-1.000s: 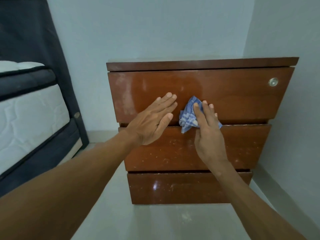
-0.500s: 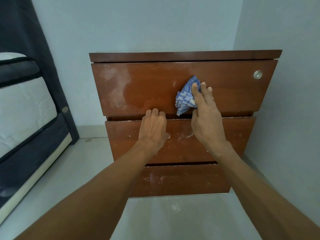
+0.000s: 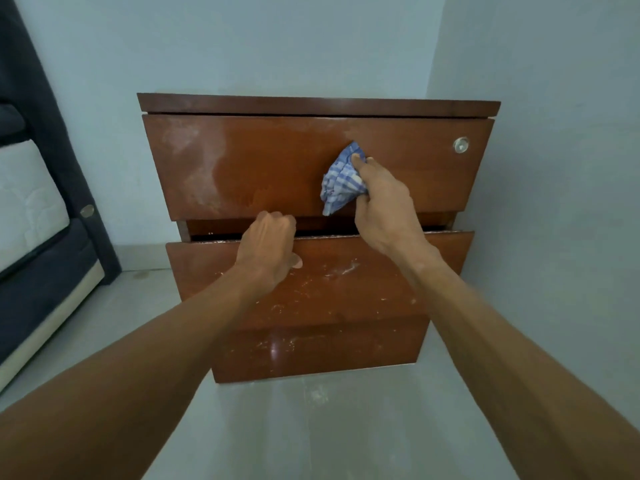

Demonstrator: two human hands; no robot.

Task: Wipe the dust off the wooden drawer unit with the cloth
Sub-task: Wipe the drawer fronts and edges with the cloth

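Pale-walled corner, grey floor [image 3: 311, 427] | dusty wooden drawer unit [image 3: 242, 168], middle drawer [image 3: 346, 292] ajar, contents unseen | right hand [image 3: 384, 209] clutches cloth [image 3: 341, 181] at 12 o'clock | left hand [image 3: 268, 247] curled over drawer edge

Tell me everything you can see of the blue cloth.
The cloth is a small blue-and-white checked rag of soft woven fabric, bunched into a crumpled wad with one corner hanging down. The right hand grips it from its right side, fingers curled around the bundle, and holds it against the front of the top drawer, near the middle and towards its lower edge. The drawer face left of it shows pale dusty patches. The left hand does not touch the cloth; it grips the top edge of the middle drawer below.
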